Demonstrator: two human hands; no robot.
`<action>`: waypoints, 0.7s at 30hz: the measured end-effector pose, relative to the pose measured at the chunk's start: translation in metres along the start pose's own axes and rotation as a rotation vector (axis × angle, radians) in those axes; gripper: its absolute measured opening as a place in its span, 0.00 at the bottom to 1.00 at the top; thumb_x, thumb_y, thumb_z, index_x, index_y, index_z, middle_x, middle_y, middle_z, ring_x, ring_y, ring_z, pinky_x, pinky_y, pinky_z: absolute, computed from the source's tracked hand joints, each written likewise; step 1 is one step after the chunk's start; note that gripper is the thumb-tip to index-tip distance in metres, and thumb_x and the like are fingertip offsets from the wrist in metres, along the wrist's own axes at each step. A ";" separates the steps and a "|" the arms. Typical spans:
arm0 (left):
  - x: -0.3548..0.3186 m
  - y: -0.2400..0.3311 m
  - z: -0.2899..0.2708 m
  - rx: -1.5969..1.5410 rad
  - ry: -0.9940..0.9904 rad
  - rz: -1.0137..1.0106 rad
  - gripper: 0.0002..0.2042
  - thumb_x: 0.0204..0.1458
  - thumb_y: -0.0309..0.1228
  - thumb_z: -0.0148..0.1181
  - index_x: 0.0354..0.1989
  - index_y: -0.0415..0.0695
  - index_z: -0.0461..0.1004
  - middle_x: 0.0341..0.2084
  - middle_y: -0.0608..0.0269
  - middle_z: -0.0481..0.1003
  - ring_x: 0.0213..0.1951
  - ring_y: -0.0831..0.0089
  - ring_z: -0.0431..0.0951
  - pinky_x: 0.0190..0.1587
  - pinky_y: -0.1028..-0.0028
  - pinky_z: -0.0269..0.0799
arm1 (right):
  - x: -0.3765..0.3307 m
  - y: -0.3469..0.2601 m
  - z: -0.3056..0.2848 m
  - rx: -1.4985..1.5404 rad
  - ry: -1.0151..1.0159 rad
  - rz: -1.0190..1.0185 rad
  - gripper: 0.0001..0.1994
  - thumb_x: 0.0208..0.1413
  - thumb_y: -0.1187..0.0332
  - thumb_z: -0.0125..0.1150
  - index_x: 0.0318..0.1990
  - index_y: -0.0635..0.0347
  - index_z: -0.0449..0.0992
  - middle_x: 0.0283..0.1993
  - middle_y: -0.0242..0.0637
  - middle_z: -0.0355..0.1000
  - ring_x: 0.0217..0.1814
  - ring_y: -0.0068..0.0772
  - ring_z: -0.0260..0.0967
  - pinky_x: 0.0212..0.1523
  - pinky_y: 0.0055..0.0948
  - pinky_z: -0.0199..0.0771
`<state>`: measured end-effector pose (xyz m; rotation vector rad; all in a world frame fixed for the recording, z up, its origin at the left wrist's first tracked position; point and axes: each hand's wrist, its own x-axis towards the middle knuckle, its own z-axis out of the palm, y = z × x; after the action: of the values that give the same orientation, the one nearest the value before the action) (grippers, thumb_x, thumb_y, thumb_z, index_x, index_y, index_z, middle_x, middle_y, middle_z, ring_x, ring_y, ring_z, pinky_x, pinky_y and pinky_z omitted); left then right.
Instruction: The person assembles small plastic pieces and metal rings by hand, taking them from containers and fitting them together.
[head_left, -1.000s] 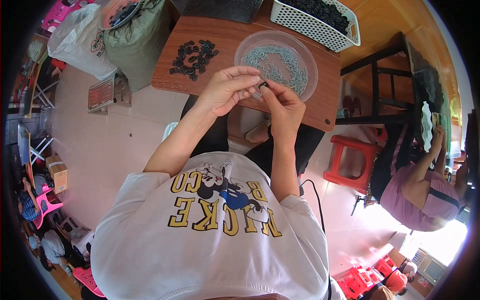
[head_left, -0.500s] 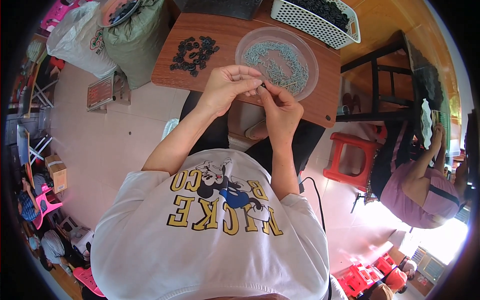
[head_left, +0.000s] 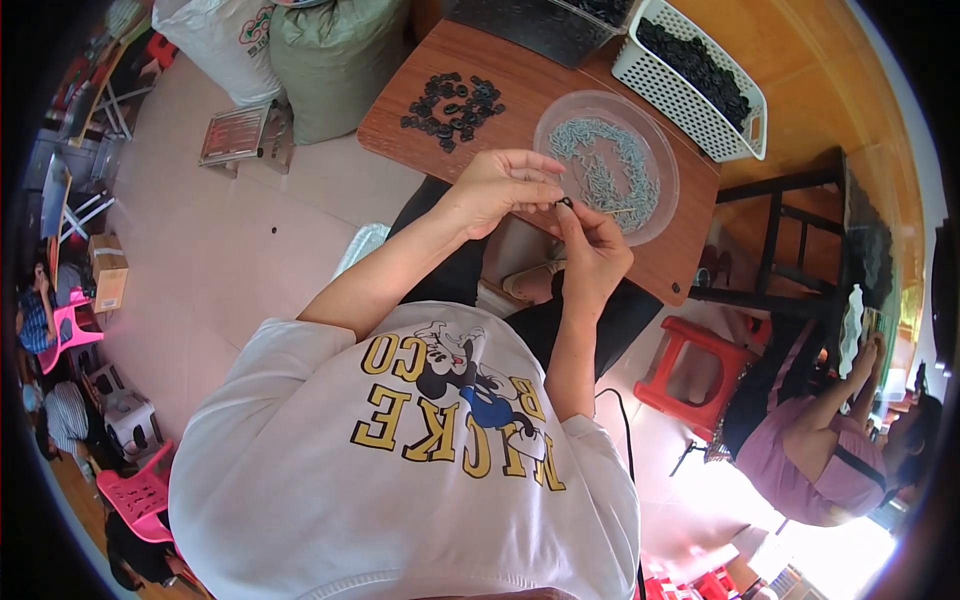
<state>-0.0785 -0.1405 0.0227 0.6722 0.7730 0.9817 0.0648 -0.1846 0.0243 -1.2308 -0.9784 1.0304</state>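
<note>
Hands meet just over the near edge of a low brown table (head_left: pixel 420 110), seen from the head camera looking straight down. The left hand (head_left: pixel 495 188) curls in from the left, its fingers bent and drawn together toward the thumb, and the right hand (head_left: pixel 592 250) rises from below with thumb and forefinger pressed together. Between the two sets of fingertips sits a small black part (head_left: pixel 565 203), pinched from both sides; it is too small to tell its shape. It hangs above the gap between the table edge and the person's lap, just beside the rim of a clear round dish (head_left: pixel 665 200).

The dish rests on the right part of the table and holds a heap of pale, slim metal pieces (head_left: pixel 605 175). To the left of it, well apart from the hands, a loose scatter of black parts (head_left: pixel 452 103) lies straight on the wood. Behind the dish, at the far right corner, stands a white slotted basket (head_left: pixel 650 75) filled with more dark pieces.

On the floor beyond the table lean two stuffed sacks, one white (head_left: pixel 215 40) and one green (head_left: pixel 335 60). A red plastic stool (head_left: pixel 692 375) stands to the person's right, and past it another person in a purple top (head_left: pixel 800 455) sits bent over their own work.
</note>
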 end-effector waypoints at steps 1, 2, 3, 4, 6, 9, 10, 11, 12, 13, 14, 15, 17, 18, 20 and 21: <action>-0.001 -0.001 -0.002 -0.002 0.008 0.005 0.16 0.48 0.20 0.60 0.46 0.33 0.70 0.31 0.59 0.77 0.31 0.78 0.77 0.34 0.82 0.72 | -0.001 0.001 -0.001 -0.022 -0.006 0.001 0.06 0.49 0.79 0.63 0.35 0.71 0.77 0.28 0.36 0.75 0.27 0.20 0.71 0.29 0.16 0.72; -0.002 -0.003 -0.005 -0.018 -0.024 0.009 0.16 0.47 0.20 0.61 0.46 0.32 0.69 0.31 0.57 0.76 0.31 0.76 0.77 0.34 0.81 0.73 | -0.002 0.002 -0.001 -0.043 -0.012 0.002 0.06 0.48 0.79 0.63 0.34 0.71 0.77 0.28 0.37 0.75 0.25 0.20 0.71 0.28 0.16 0.71; -0.003 -0.004 -0.008 -0.033 -0.055 0.013 0.17 0.47 0.20 0.61 0.47 0.30 0.69 0.32 0.55 0.76 0.31 0.73 0.78 0.33 0.80 0.74 | -0.003 0.002 -0.001 -0.043 -0.020 0.004 0.06 0.48 0.79 0.63 0.34 0.71 0.77 0.28 0.37 0.75 0.25 0.20 0.71 0.28 0.16 0.71; -0.004 -0.005 -0.009 -0.035 -0.051 0.015 0.17 0.47 0.20 0.61 0.47 0.30 0.69 0.32 0.55 0.76 0.31 0.73 0.78 0.33 0.80 0.74 | -0.005 0.002 -0.001 -0.042 -0.030 0.023 0.06 0.48 0.78 0.63 0.34 0.71 0.77 0.28 0.37 0.75 0.24 0.20 0.71 0.28 0.16 0.71; -0.006 -0.006 -0.012 -0.006 -0.061 0.005 0.17 0.47 0.20 0.60 0.47 0.29 0.68 0.31 0.54 0.76 0.32 0.73 0.78 0.35 0.79 0.74 | -0.005 0.002 0.002 -0.042 -0.045 0.044 0.06 0.48 0.78 0.63 0.34 0.71 0.77 0.28 0.37 0.75 0.24 0.20 0.71 0.27 0.15 0.70; -0.008 -0.007 -0.021 0.037 -0.024 0.005 0.17 0.48 0.20 0.60 0.48 0.29 0.68 0.31 0.54 0.77 0.31 0.73 0.78 0.35 0.79 0.73 | -0.004 0.004 0.008 -0.079 -0.062 0.082 0.06 0.48 0.78 0.64 0.34 0.71 0.77 0.28 0.37 0.75 0.24 0.20 0.70 0.27 0.15 0.70; -0.009 -0.006 -0.024 0.037 -0.023 0.006 0.17 0.48 0.20 0.60 0.48 0.29 0.68 0.31 0.54 0.77 0.31 0.73 0.78 0.35 0.79 0.73 | -0.003 0.007 0.010 -0.069 -0.074 0.090 0.06 0.48 0.78 0.64 0.34 0.71 0.77 0.27 0.37 0.75 0.24 0.20 0.70 0.27 0.15 0.70; -0.010 -0.004 -0.026 0.038 -0.014 0.013 0.17 0.48 0.21 0.60 0.48 0.31 0.69 0.31 0.56 0.77 0.31 0.76 0.77 0.34 0.80 0.72 | -0.002 0.009 0.012 -0.058 -0.085 0.098 0.06 0.48 0.77 0.64 0.33 0.71 0.77 0.27 0.37 0.75 0.24 0.20 0.70 0.27 0.15 0.69; -0.012 -0.003 -0.029 0.039 -0.006 0.021 0.18 0.48 0.22 0.61 0.48 0.32 0.70 0.30 0.58 0.77 0.31 0.78 0.76 0.33 0.82 0.70 | -0.002 0.010 0.013 -0.057 -0.085 0.099 0.06 0.48 0.77 0.64 0.33 0.71 0.77 0.27 0.37 0.75 0.24 0.20 0.70 0.27 0.15 0.69; -0.012 -0.002 -0.035 0.038 -0.003 0.021 0.18 0.48 0.22 0.61 0.48 0.32 0.70 0.30 0.58 0.77 0.31 0.78 0.76 0.33 0.82 0.70 | -0.002 0.011 0.015 -0.054 -0.080 0.092 0.06 0.48 0.78 0.63 0.34 0.70 0.77 0.27 0.36 0.75 0.24 0.19 0.70 0.28 0.15 0.69; -0.010 0.000 -0.042 0.074 0.072 0.075 0.17 0.47 0.24 0.62 0.46 0.33 0.71 0.29 0.58 0.78 0.29 0.78 0.76 0.32 0.81 0.71 | -0.003 0.012 0.015 -0.050 -0.074 0.085 0.06 0.48 0.78 0.63 0.34 0.70 0.77 0.27 0.35 0.75 0.25 0.18 0.70 0.29 0.14 0.69; -0.007 0.003 -0.051 0.111 0.146 0.127 0.17 0.46 0.26 0.64 0.44 0.33 0.72 0.28 0.59 0.78 0.27 0.78 0.76 0.31 0.81 0.71 | -0.002 0.013 0.014 -0.050 -0.075 0.087 0.06 0.48 0.78 0.63 0.34 0.70 0.77 0.27 0.35 0.75 0.25 0.18 0.70 0.29 0.14 0.69; 0.001 0.018 -0.067 0.493 0.307 0.366 0.14 0.44 0.27 0.65 0.41 0.38 0.76 0.26 0.63 0.78 0.25 0.76 0.75 0.30 0.79 0.70 | -0.001 0.016 0.010 0.055 -0.064 0.074 0.05 0.49 0.78 0.63 0.34 0.69 0.77 0.28 0.35 0.75 0.25 0.18 0.71 0.29 0.14 0.68; 0.005 0.029 -0.076 0.799 0.348 0.439 0.14 0.44 0.26 0.63 0.41 0.39 0.76 0.29 0.62 0.77 0.28 0.73 0.75 0.33 0.76 0.70 | -0.001 0.015 0.009 0.053 -0.060 0.076 0.05 0.49 0.78 0.63 0.34 0.69 0.77 0.28 0.35 0.75 0.25 0.18 0.71 0.29 0.14 0.68; 0.016 0.045 -0.093 1.109 0.387 0.510 0.13 0.45 0.24 0.62 0.42 0.40 0.76 0.32 0.61 0.76 0.32 0.70 0.75 0.37 0.74 0.70 | -0.001 0.014 0.010 0.068 -0.065 0.065 0.05 0.49 0.78 0.62 0.34 0.69 0.77 0.28 0.35 0.75 0.26 0.18 0.71 0.30 0.14 0.68; 0.025 0.046 -0.106 1.340 0.344 0.612 0.14 0.44 0.24 0.62 0.42 0.41 0.76 0.34 0.60 0.73 0.36 0.66 0.73 0.41 0.72 0.68 | -0.002 0.014 0.011 0.070 -0.068 0.066 0.05 0.49 0.78 0.62 0.34 0.69 0.77 0.28 0.35 0.75 0.26 0.18 0.71 0.30 0.14 0.68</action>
<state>-0.1780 -0.0839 -0.0066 2.0134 1.5929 1.0455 0.0527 -0.1829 0.0112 -1.1840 -0.9512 1.1553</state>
